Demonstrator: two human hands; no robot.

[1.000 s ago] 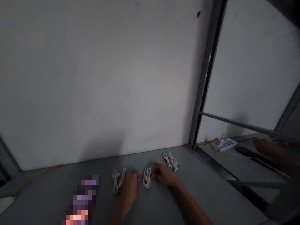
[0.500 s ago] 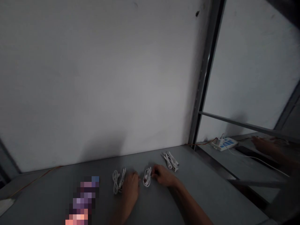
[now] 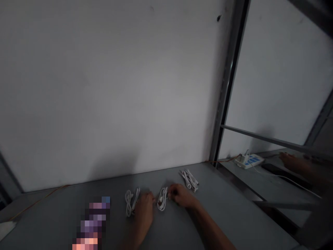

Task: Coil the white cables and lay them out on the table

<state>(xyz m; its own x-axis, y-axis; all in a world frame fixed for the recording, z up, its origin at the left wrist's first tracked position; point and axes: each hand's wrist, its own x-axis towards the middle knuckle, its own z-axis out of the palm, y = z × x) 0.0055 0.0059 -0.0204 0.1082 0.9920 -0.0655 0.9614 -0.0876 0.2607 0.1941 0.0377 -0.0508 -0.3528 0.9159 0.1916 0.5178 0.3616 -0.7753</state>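
A coiled white cable lies between my two hands on the grey table. My right hand is at its right side, thumb and fingers curled together at the cable's edge. My left hand is just left of it, fingers bent and pointing toward it; whether they hold anything is hidden. Beside my left hand, partly covered by it, is a white cable bundle, with another looped cable to its left. Further back on the right lies one more white bundle.
A blurred, pixelated object lies left of my hands. A white wall rises behind the table. At the right, past a metal post, are a power strip, a dark flat object and another person's hand.
The coiled cable between my hands has shifted slightly left and tilted a little. My hands have barely moved. The other person's hand at the right has moved slightly.
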